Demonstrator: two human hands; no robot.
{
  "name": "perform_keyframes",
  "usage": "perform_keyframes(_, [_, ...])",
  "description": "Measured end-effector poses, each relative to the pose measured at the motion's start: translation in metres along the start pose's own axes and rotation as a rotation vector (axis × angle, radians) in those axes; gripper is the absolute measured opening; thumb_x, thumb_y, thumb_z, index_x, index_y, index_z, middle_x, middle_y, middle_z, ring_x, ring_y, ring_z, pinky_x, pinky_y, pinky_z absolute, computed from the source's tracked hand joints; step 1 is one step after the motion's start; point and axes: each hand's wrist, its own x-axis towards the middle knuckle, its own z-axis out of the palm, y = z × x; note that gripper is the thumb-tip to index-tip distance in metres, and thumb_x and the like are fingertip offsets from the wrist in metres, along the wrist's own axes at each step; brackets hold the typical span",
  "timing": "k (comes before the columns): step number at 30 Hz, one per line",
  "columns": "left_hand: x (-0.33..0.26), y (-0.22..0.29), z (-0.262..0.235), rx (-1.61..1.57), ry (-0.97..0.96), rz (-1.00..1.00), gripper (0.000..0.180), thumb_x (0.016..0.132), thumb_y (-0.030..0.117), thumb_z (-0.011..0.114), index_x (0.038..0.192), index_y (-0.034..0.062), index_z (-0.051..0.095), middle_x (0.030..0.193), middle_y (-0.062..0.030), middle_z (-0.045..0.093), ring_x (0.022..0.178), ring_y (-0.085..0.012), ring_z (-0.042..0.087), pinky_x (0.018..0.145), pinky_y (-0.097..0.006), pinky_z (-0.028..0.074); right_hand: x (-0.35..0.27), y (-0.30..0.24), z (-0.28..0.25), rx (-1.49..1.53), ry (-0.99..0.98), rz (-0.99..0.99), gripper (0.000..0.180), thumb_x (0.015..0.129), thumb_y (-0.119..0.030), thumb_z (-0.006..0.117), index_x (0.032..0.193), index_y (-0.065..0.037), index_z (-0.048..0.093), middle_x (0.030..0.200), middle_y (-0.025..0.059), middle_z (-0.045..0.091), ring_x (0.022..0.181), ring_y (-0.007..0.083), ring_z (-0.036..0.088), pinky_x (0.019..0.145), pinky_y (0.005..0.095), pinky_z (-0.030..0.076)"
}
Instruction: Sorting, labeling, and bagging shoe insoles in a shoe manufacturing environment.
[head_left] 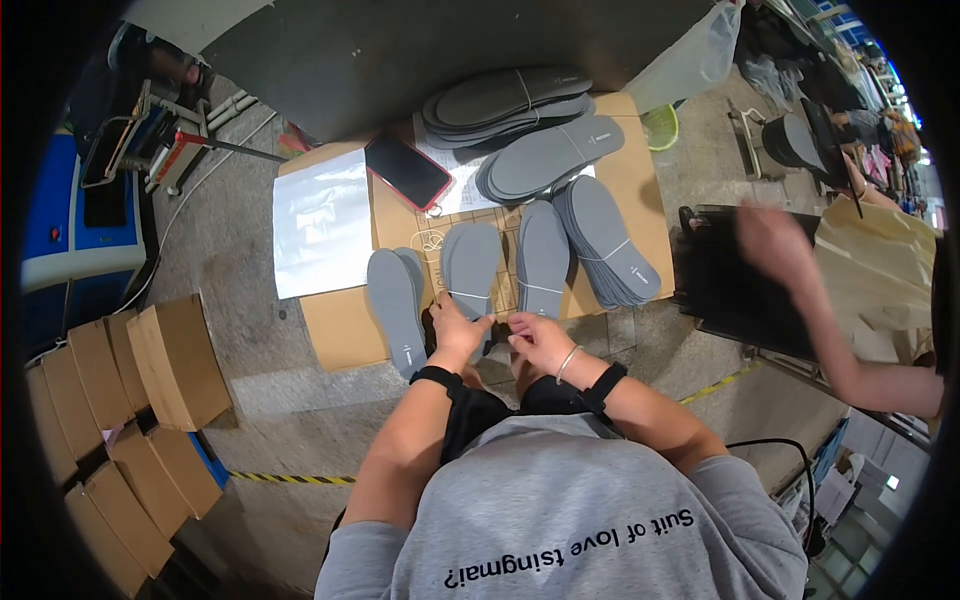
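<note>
Near the front edge of the cardboard, my left hand (458, 328) is closed around the lower end of a small stack of grey insoles (472, 258). A thin pale rubber band crosses that stack just above my fingers. My right hand (543, 342) is just to the right, its fingers curled together; whatever they pinch is too small to make out. Just beyond it lies a banded bundle of insoles (543, 248). Left of my left hand rests a loose pair of insoles (393, 300). A few loose rubber bands (429, 241) lie beyond the held stack.
More insole bundles (610, 245) and insole stacks (505, 105) fill the right and far cardboard (345, 335). A red-edged phone (408, 172) lies beside a white plastic sheet (320, 225). Cardboard boxes (180, 365) stand left. Another person's blurred hand (775, 245) is at right.
</note>
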Motion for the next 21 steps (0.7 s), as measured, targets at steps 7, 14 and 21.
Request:
perform_keyframes(7, [0.002, -0.012, -0.008, -0.016, 0.056, 0.056, 0.079, 0.057, 0.012, 0.076, 0.122, -0.0039, 0.034, 0.115, -0.0231, 0.046, 0.103, -0.0349, 0.051, 0.089, -0.038, 0.043, 0.003, -0.016, -0.004, -0.016, -0.113, -0.004, 0.035, 0.082, -0.007, 0.060, 0.113, 0.005, 0.050, 0.100, 0.0139, 0.060, 0.090, 0.0186, 0.059, 0.080, 0.0286, 0.048])
perform_keyframes(14, [-0.015, 0.002, -0.049, -1.273, -0.478, -0.106, 0.051, 0.065, -0.013, 0.057, 0.113, 0.0014, 0.045, 0.097, -0.0069, 0.059, 0.090, -0.0172, 0.058, 0.079, -0.029, 0.048, 0.017, -0.018, -0.002, 0.197, -0.018, 0.071, 0.044, 0.082, -0.020, 0.064, 0.117, 0.003, 0.048, 0.099, 0.0154, 0.060, 0.087, 0.0202, 0.058, 0.078, 0.0296, 0.047])
perform_keyframes(21, [-0.025, 0.003, -0.058, -1.315, -0.558, -0.005, 0.052, 0.067, -0.008, 0.051, 0.118, 0.0009, 0.045, 0.104, -0.0074, 0.058, 0.096, -0.0185, 0.057, 0.087, -0.031, 0.046, 0.020, -0.067, -0.007, 0.663, -0.347, 0.216, 0.061, 0.082, -0.021, 0.063, 0.131, 0.003, 0.034, 0.107, 0.0093, 0.055, 0.094, 0.0151, 0.053, 0.082, 0.0264, 0.045])
